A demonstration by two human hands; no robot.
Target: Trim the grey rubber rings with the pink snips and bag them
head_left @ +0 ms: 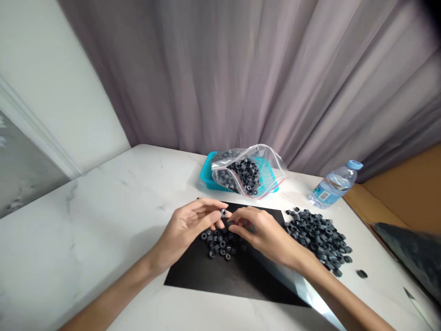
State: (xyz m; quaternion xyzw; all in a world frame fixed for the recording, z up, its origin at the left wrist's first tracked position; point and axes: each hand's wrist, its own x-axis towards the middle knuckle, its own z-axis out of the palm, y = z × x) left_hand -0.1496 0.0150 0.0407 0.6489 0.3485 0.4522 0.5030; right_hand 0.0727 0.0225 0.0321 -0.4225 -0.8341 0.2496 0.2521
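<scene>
My left hand (188, 227) pinches a small dark grey ring (223, 213) between thumb and fingertips, held just above a black mat (223, 276). My right hand (260, 232) meets it from the right, fingers curled and touching another ring at the edge of a small heap of grey rings (218, 243) on the mat. Both forearms reach in from the bottom edge.
A larger pile of grey rings (319, 234) lies on the white marble table (86, 220) right of the mat. Behind stands a blue basket (206, 172) with an open clear bag of rings (246, 172). A water bottle (334, 184) lies at right; a grey curtain hangs behind.
</scene>
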